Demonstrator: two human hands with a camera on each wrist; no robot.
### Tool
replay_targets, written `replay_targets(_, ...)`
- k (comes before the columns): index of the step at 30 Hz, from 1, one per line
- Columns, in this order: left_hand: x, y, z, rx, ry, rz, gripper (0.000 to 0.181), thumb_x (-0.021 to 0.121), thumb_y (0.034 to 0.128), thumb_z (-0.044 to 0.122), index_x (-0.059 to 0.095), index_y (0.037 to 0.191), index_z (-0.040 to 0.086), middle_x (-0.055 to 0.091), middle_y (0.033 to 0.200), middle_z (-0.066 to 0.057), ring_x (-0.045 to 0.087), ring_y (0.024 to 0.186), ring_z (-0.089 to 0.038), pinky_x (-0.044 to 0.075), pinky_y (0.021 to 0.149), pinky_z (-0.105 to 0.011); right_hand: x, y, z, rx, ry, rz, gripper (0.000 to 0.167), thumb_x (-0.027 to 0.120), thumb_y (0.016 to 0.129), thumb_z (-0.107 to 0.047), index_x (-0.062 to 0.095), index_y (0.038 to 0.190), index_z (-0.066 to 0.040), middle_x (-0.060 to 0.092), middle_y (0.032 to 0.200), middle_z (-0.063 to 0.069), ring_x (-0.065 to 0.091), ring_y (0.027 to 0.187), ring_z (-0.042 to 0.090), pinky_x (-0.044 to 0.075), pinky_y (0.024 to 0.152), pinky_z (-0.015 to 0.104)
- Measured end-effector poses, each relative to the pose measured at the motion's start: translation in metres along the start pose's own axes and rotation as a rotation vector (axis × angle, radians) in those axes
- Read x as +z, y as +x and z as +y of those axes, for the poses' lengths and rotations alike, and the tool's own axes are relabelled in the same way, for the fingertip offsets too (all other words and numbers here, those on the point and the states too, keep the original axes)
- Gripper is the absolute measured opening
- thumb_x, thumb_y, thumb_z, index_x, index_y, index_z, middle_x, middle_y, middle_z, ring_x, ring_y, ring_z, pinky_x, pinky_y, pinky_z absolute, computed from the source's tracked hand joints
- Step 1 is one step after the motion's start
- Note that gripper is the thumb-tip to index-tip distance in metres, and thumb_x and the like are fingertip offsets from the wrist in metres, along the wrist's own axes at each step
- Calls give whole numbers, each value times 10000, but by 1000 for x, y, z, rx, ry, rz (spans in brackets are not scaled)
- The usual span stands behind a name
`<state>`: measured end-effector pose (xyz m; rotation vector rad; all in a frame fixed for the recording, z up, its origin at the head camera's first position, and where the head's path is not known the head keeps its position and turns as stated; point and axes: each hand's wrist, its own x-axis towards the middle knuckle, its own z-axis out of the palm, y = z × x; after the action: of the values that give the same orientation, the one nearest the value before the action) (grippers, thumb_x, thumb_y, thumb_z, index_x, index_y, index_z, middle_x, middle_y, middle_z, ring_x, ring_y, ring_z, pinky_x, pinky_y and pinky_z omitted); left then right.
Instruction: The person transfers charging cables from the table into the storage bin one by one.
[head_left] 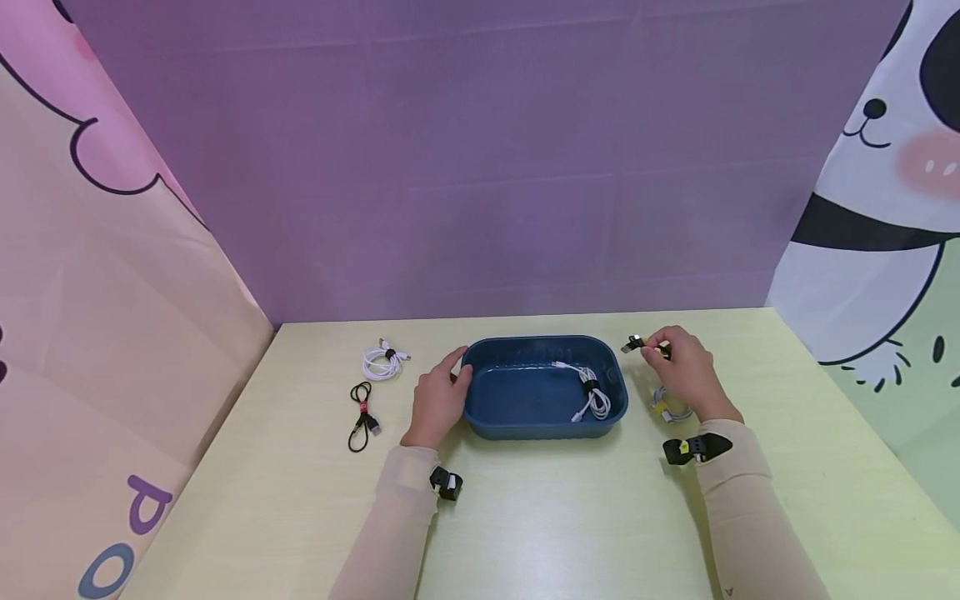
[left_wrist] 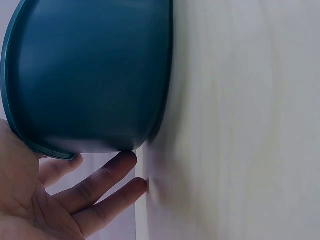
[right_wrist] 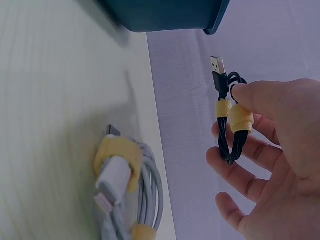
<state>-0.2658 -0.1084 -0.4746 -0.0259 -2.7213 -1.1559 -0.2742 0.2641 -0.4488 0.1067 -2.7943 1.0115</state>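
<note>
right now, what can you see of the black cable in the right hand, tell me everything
The black cable is thin, folded into a small bundle, plastic-coated by its look, with yellow wrapping at two places. A USB plug, black with a shiny metal tip, sticks out. The right hand pinches the cable between thumb and fingers, raised off the table, just right of the blue container and apart from it. I can't make out its other end.
</note>
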Motion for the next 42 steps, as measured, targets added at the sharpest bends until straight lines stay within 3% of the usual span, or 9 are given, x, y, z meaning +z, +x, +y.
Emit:
replay_targets(23,-1,-1,0,2,-2,-2,432,544,1062,300,559,1483,209,757,901,-119,639,667,-202,433,570,-285,-3,1,-8,-19,-9,1,202,562,1043,-203,587,1121,-18,575,1261,235,535,1101,399,395,998,643)
replay_targets(29,0,-1,-1,7,-3,-2,437,544,1061,298,559,1484,189,757,901,-123,634,662,-202,432,571,-287,-4,0,-12,-12,-10,1,205,567,1047,-217,585,1126,-28,569,1241,217,523,1055,369,471,918,560)
replay_targets(42,0,-1,0,4,3,4,433,546,1060,302,562,1482,206,763,904,-119,642,668,-201,436,578,-287,-6,0,-15,-51,-11,23,188,574,1042,-202,591,1105,-25,575,1201,208,519,1038,365,451,883,525)
